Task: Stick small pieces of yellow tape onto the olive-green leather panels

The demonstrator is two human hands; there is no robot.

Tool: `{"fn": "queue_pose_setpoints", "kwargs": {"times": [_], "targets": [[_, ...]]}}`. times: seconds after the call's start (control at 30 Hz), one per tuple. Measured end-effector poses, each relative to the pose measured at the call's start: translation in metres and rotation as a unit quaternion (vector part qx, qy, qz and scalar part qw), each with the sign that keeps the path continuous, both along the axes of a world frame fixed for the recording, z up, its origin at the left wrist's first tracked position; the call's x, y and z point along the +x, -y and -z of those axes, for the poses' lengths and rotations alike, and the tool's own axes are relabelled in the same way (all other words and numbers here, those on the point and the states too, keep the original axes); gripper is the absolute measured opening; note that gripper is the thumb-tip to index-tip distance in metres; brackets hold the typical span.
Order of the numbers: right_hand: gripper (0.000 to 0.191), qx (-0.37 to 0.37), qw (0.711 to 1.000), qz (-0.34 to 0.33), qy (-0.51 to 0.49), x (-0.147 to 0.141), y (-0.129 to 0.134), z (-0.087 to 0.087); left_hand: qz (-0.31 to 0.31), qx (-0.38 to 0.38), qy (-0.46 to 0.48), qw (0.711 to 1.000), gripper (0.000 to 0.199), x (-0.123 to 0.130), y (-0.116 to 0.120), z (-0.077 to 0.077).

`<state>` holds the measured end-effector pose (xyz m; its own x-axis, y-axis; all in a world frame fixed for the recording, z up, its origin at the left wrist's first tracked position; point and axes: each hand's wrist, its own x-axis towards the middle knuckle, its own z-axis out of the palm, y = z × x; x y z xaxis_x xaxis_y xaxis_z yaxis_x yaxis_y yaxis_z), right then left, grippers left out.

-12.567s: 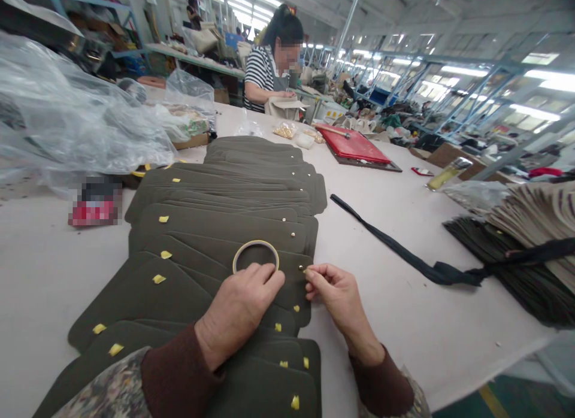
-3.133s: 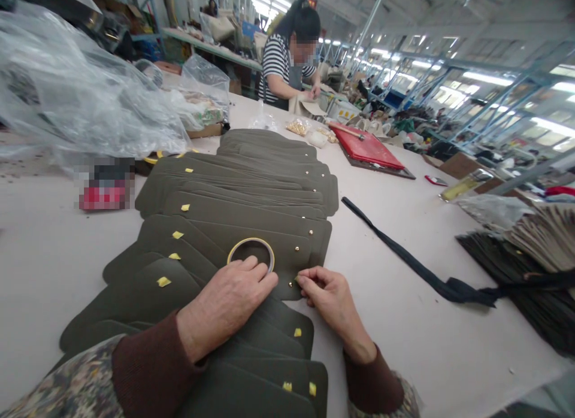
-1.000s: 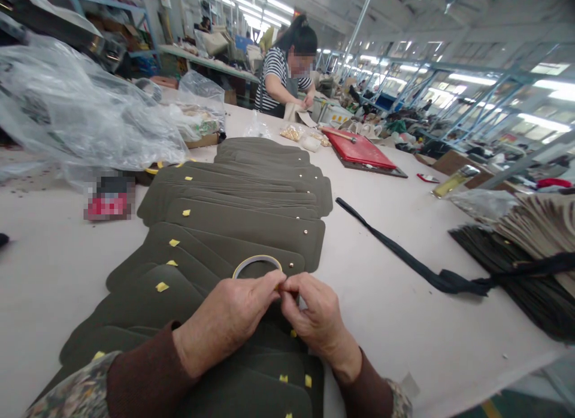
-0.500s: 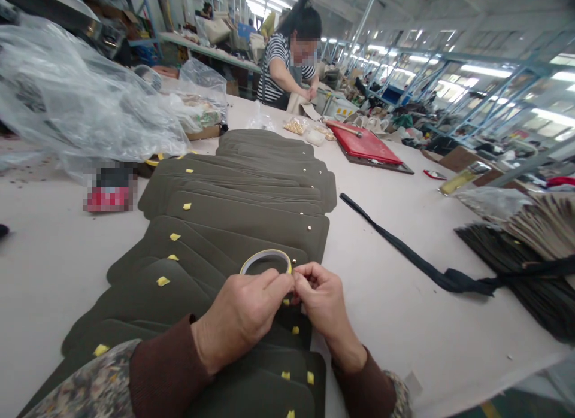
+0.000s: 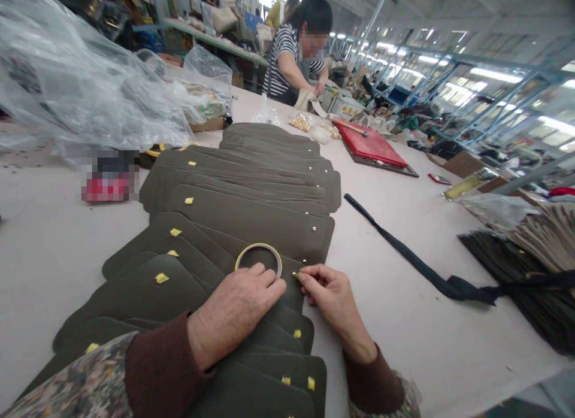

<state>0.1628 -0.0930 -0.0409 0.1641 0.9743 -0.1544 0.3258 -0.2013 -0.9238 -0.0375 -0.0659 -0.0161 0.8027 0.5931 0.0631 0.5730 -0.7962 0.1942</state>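
Dark olive flat panels [image 5: 251, 211] lie overlapped in a long row down the table. My left hand [image 5: 238, 310] is closed on the near rim of a narrow roll of yellow tape [image 5: 259, 246], which stands up above its knuckles. To its right, my right hand [image 5: 330, 292] pinches a small yellow bit, seemingly tape [image 5: 295, 275], between thumb and forefinger over a panel's right end. Yellow tape pieces [image 5: 162, 278] stick to several panels near their left and right ends. Small shiny metal studs [image 5: 314, 229] sit at the right ends of the farther panels.
Clear plastic bags [image 5: 90, 88] are heaped at the left. A black strap [image 5: 404, 250] crosses the table on the right towards stacked dark pieces [image 5: 507, 286]. Farther back lie a red pad [image 5: 372, 144] with a hammer on it. A co-worker [image 5: 291, 64] handles beige material across the table.
My hands have drawn apart. The left one has moved slightly left and down with the tape roll, while the right one has shifted a little right, pinching the small yellow bit.
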Motion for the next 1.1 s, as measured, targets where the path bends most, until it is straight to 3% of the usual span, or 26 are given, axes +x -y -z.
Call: {"fn": "queue_pose_setpoints", "kwargs": {"times": [0.2,0.43,0.57,0.73,0.87,1.1], "targets": [[0.013,0.089,0.978,-0.05,0.183,-0.01,-0.003,-0.004,-0.004,-0.01,0.014,1.0,0.005,-0.001,0.0,0.002],[0.013,0.175,0.925,-0.085,0.325,-0.016,-0.002,0.002,-0.004,0.001,0.019,1.0,0.005,-0.001,-0.001,0.001],[0.008,0.172,0.93,-0.022,0.325,-0.012,0.006,0.003,-0.004,0.004,0.019,1.0,0.005,-0.001,-0.001,0.0],[0.013,0.174,0.922,-0.067,0.338,-0.014,0.015,0.004,-0.005,0.011,0.033,0.999,0.005,-0.002,-0.001,0.004],[0.016,0.18,0.907,-0.05,0.377,-0.021,0.01,0.006,-0.001,0.021,0.041,0.999,0.006,-0.002,-0.002,0.006],[0.014,0.105,0.929,-0.012,0.355,-0.025,-0.004,-0.001,-0.004,0.041,0.046,0.998,0.01,-0.002,-0.003,0.005]]}}
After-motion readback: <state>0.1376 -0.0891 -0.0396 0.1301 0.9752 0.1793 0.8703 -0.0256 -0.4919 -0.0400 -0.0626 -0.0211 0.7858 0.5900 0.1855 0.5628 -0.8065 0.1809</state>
